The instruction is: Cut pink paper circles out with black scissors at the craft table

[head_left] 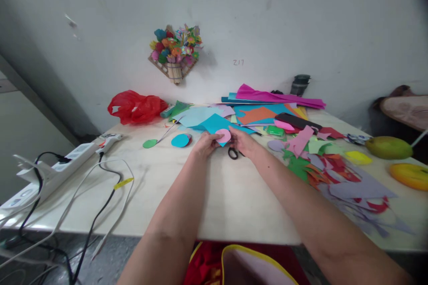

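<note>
My left hand [206,143] is closed on a pink paper circle [223,136], which lies over a corner of a blue sheet [214,123]. At the circle's right, my right hand [241,141] is closed near the blue sheet's edge; what its fingers hold is too small to tell. Black scissor handles [233,153] show just below my right hand, and the blades are hidden. Left of my hands, a blue paper circle [180,140] lies on the table beside a green circle [150,143].
A white power strip [63,164] with cables lies at the left. A red plastic bag [137,107] sits behind. Paper scraps [334,169] cover the right side, near a green fruit [388,147] and a yellow-orange one [409,175]. A dark bottle [300,85] stands by the wall.
</note>
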Tool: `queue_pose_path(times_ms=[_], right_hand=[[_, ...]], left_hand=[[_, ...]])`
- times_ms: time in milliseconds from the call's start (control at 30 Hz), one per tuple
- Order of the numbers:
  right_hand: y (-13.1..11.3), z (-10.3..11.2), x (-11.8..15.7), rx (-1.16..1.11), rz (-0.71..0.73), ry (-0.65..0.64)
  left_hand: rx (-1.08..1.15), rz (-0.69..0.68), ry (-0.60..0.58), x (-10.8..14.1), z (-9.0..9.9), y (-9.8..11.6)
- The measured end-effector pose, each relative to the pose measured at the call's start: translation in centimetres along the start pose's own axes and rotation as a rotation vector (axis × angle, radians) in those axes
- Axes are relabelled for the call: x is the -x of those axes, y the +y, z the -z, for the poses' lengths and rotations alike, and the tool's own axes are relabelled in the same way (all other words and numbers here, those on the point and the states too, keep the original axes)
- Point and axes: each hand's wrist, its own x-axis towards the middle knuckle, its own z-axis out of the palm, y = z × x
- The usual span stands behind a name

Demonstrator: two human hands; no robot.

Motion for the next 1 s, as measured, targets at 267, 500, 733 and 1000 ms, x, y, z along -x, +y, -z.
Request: queue_pose_path(times_ms=[267,500,733,1000], right_hand=[[-0.2,-0.8,0.2,-0.247,-0.032,-0.070],[-0.1,-0.6,0.2,-0.252,0.059,0.053],[0.5,-0.7,-0.1,-0.087,0.258,0.178],[1.0,-1.1,-0.5,-0.077,0.318,0.310]], left_hand=[[-0.013,-0.029,-0.048,0.0,-0.7,-0.4],[-0.027,-0.054,-0.119,-0.2,-1.0,-0.6],[-0.031,-0.083,-0.160,0.0,-1.1,-0.5],[-0.126,-0.116,-0.140,0.0,-1.4,-0.4]])
